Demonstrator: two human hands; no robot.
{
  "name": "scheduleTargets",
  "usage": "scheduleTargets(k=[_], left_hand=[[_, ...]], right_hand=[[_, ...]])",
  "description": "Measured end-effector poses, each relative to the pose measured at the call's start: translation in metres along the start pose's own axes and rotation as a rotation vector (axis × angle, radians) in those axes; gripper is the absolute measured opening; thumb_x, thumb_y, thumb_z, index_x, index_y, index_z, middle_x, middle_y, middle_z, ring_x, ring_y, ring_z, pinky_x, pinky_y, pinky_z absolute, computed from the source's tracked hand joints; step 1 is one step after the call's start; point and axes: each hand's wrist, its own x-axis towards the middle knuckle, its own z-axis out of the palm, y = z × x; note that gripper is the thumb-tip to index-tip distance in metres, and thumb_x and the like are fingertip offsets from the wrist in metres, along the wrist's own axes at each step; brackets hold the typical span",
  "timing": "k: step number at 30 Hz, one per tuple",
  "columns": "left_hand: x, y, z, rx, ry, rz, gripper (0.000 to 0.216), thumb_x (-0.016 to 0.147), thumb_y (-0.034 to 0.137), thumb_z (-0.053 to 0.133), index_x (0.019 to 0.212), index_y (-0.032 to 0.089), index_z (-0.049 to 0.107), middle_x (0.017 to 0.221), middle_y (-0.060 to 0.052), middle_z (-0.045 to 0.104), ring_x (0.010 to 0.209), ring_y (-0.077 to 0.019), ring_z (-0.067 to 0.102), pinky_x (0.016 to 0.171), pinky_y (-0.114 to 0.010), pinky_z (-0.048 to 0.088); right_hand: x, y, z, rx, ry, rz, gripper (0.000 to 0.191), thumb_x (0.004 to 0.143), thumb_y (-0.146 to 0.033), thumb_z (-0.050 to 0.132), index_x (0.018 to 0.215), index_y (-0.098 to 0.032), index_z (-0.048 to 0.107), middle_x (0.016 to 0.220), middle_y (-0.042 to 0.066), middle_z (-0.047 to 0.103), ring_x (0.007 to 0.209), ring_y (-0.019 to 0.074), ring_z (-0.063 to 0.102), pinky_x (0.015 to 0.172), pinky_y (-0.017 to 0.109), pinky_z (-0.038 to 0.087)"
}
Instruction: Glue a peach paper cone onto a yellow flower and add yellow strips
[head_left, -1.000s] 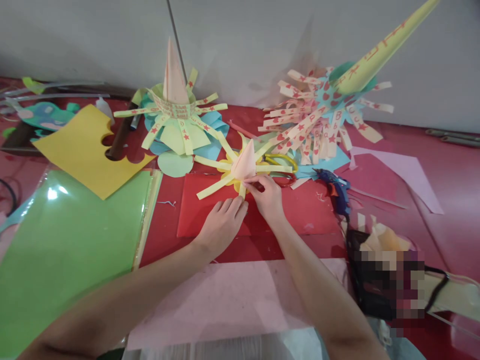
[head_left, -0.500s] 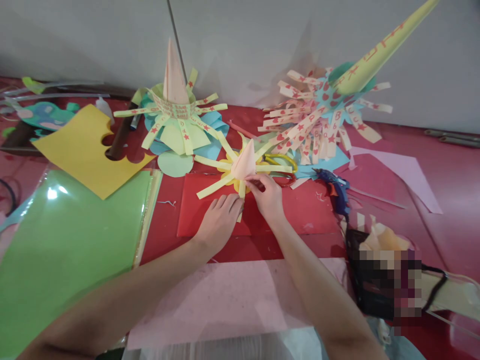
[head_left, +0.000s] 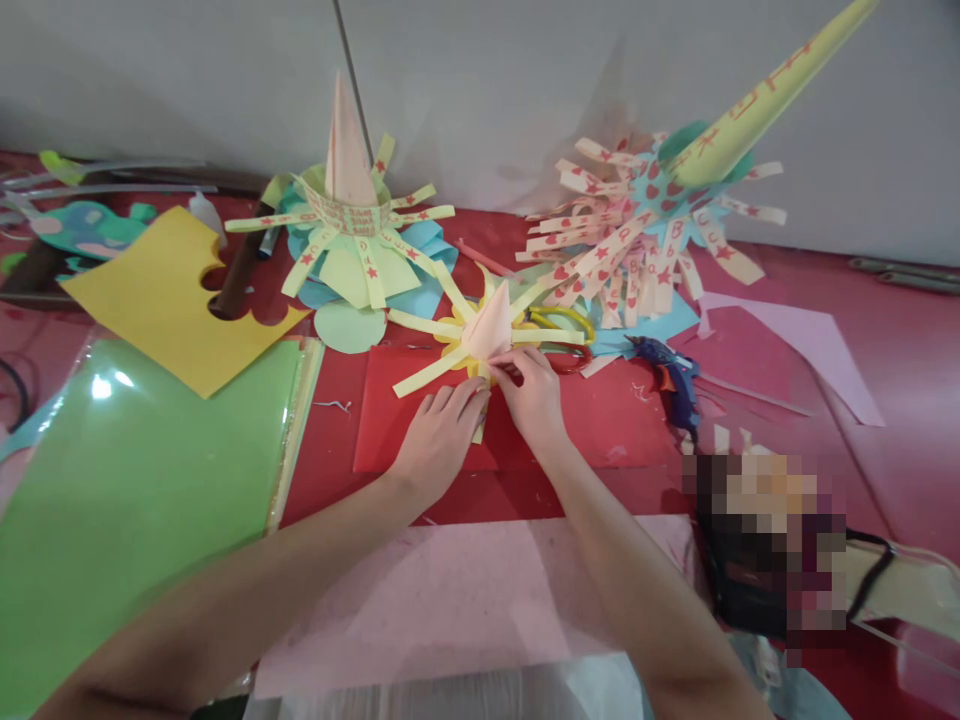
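Note:
A small paper craft lies in front of me: a pale pink paper cone [head_left: 489,322] stands on a yellow flower-shaped base [head_left: 448,338], with pale yellow paper strips [head_left: 429,374] fanning out around it. My left hand [head_left: 442,432] is closed over the front strip, its fingertips near the base. At the lower right of the cone, my right hand [head_left: 531,390] pinches with thumb and forefinger at the cone's foot, where the front strip meets it. Fingers partly hide that spot. Under the craft lies a red sheet [head_left: 600,415].
A blue glue gun [head_left: 670,380] lies at right. Red- and yellow-handled scissors [head_left: 581,352] sit behind the craft. Two larger cone-topped paper crafts, one green [head_left: 367,250] and one pink-blue [head_left: 652,220], stand at the back. Yellow cut paper [head_left: 165,300] and a green sheet pack [head_left: 150,480] are left.
My left hand's fingers have shifted slightly up along the front strip toward the cone. My right hand's fingers have closed in a little at the cone's foot. The craft stays in place.

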Motion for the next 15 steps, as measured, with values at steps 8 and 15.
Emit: scheduleTargets(k=[8, 15], left_hand=[[0.000, 0.002, -0.005, 0.061, -0.068, 0.039, 0.038, 0.088, 0.006, 0.035, 0.122, 0.010, 0.052, 0.124, -0.010, 0.057, 0.089, -0.0211, 0.053, 0.068, -0.033, 0.045], [-0.002, 0.001, -0.001, 0.049, -0.011, 0.023, 0.031, 0.089, 0.008, 0.038, 0.114, 0.010, 0.055, 0.114, -0.011, 0.060, 0.092, -0.0220, 0.055, 0.071, -0.033, 0.046]], right_hand=[[-0.001, -0.006, -0.005, 0.195, 0.124, 0.075, 0.016, 0.088, -0.033, 0.048, 0.085, -0.023, 0.060, 0.086, 0.004, 0.067, 0.083, 0.0172, 0.062, 0.078, 0.032, 0.049], [-0.007, -0.015, -0.011, 0.286, 0.051, 0.115, 0.027, 0.091, -0.035, 0.042, 0.071, -0.022, 0.056, 0.073, 0.003, 0.069, 0.074, 0.0163, 0.064, 0.071, 0.029, 0.048]])
